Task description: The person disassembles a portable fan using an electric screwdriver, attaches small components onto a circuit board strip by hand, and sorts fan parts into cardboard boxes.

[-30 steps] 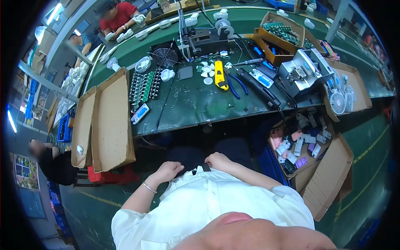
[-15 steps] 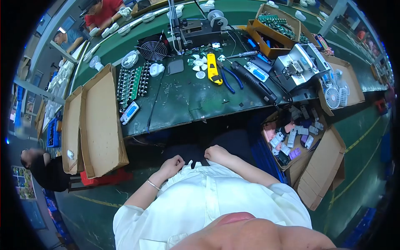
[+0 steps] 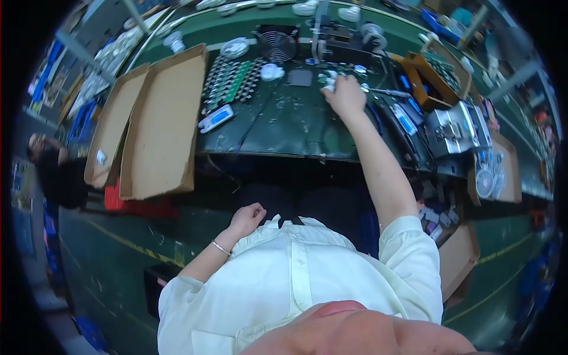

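Note:
My right hand point(image 3: 345, 96) is stretched out over the green bench top point(image 3: 284, 127), at the white fan blades point(image 3: 331, 80) and small green boards. It hides the yellow tool's place, and what its fingers hold, if anything, is hidden. In my lap rests my left hand point(image 3: 247, 219), fingers curled, near the hem of the white shirt point(image 3: 266, 266). Left of the right hand lie a grey square pad point(image 3: 300, 77) and a white round part point(image 3: 272, 72). Farther left are green circuit boards point(image 3: 235, 80) and a white-and-blue device point(image 3: 216, 119).
Cardboard trays point(image 3: 163, 127) stand at the left edge. A black round fan point(image 3: 277, 43) and a wire spool point(image 3: 373, 37) sit at the back. To the right are a black tool point(image 3: 404, 137), a metal fixture point(image 3: 454, 130) and a box with fans point(image 3: 485, 182). A person point(image 3: 56, 171) is at far left.
My right hand has left my lap and reached forward onto the bench. My left hand stays in the lap. The camera view has shifted, with the bench objects now higher and farther right.

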The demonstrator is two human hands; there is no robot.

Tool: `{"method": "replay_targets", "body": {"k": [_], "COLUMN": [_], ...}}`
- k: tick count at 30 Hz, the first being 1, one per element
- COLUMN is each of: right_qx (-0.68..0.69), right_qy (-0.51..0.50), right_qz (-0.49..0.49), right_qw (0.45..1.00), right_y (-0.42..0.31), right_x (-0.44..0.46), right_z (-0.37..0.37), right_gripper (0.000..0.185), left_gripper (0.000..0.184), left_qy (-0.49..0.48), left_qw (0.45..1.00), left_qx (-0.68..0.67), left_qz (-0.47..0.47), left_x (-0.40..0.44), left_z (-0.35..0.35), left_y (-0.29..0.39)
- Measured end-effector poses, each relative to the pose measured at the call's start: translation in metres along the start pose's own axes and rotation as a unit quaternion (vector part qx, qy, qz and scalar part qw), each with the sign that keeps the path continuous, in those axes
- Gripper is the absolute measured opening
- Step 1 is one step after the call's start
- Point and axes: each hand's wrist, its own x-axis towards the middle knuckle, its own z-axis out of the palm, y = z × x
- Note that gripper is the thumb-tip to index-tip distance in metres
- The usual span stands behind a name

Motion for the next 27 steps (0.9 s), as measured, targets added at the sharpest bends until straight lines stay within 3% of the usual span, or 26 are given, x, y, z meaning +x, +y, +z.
{"method": "replay_targets", "body": {"k": [2,4,7,8,9,10,11,12,13,15,16,17,18,19,20,21,24,25,26,27], "right_qx": [-0.008,0.075,0.300,0.310,0.385,0.428,0.468,0.429,0.433,0.342,0.299,0.308,0.317,0.346,0.377,0.396,0.281,0.301,0.284,0.243], "right_qy": [-0.009,0.013,0.123,0.167,0.178,0.158,0.137,0.085,0.003,-0.165,-0.230,-0.256,-0.281,-0.401,-0.430,-0.389,-0.343,-0.331,-0.337,-0.362], "right_qz": [0.013,0.058,0.014,-0.008,-0.024,-0.029,-0.088,-0.156,-0.240,-0.441,-0.488,-0.478,-0.469,-0.424,-0.388,-0.418,-0.402,-0.365,-0.326,-0.261], "right_qw": [1.000,0.995,0.946,0.936,0.905,0.889,0.869,0.886,0.869,0.813,0.787,0.782,0.775,0.735,0.723,0.719,0.801,0.816,0.837,0.861], "right_y": [-0.007,-0.008,0.000,-0.009,-0.022,-0.043,-0.065,-0.087,-0.108,-0.138,-0.150,-0.158,-0.165,-0.172,-0.175,-0.174,-0.142,-0.131,-0.117,-0.104], "right_x": [0.000,-0.003,-0.021,-0.039,-0.060,-0.089,-0.120,-0.151,-0.177,-0.202,-0.212,-0.220,-0.226,-0.225,-0.227,-0.227,-0.218,-0.215,-0.210,-0.208], "right_z": [0.000,-0.002,-0.001,-0.009,-0.013,-0.021,-0.021,-0.024,-0.024,-0.001,0.013,0.028,0.041,0.051,0.058,0.072,0.118,0.126,0.135,0.135], "right_gripper": [0.042,0.037,0.030,0.024,0.020,0.017,0.017,0.011,0.014,0.017,0.021,0.023,0.026,0.029,0.030,0.031,0.028,0.027,0.027,0.031], "left_gripper": [0.025,0.023,0.020,0.019,0.018,0.017,0.021,0.025,0.036,0.040,0.040,0.033,0.023,0.019,0.015,0.016,0.022,0.023,0.022,0.023], "left_qy": [0.032,0.038,0.043,0.081,0.122,0.109,0.092,0.075,0.007,-0.101,-0.118,-0.065,0.030,0.063,0.089,0.070,0.116,0.141,0.193,0.274], "left_qw": [0.998,0.996,0.993,0.988,0.978,0.973,0.939,0.886,0.772,0.582,0.544,0.597,0.678,0.668,0.655,0.606,0.470,0.414,0.403,0.320], "left_qx": [-0.060,-0.079,-0.108,-0.118,-0.128,-0.184,-0.314,-0.439,-0.627,-0.804,-0.827,-0.796,-0.734,-0.740,-0.744,-0.785,-0.854,-0.871,-0.861,-0.875], "left_qz": [0.018,0.019,0.007,0.059,0.108,0.090,0.109,0.128,0.103,0.067,0.079,0.081,0.023,-0.034,-0.093,-0.108,-0.192,-0.225,-0.244,-0.239], "left_x": [-0.005,-0.010,-0.016,-0.015,-0.015,-0.018,-0.011,-0.005,-0.018,-0.024,-0.024,-0.008,-0.015,-0.012,-0.013,-0.022,-0.041,-0.049,-0.070,-0.086], "left_z": [0.003,0.002,-0.003,-0.002,-0.001,-0.009,-0.006,-0.001,-0.015,-0.030,-0.029,-0.009,-0.009,-0.001,0.007,0.006,0.019,0.026,0.025,0.032], "left_y": [-0.009,-0.012,-0.015,-0.019,-0.022,-0.016,-0.023,-0.030,-0.017,-0.013,-0.015,-0.036,-0.037,-0.053,-0.073,-0.088,-0.148,-0.173,-0.195,-0.230]}}
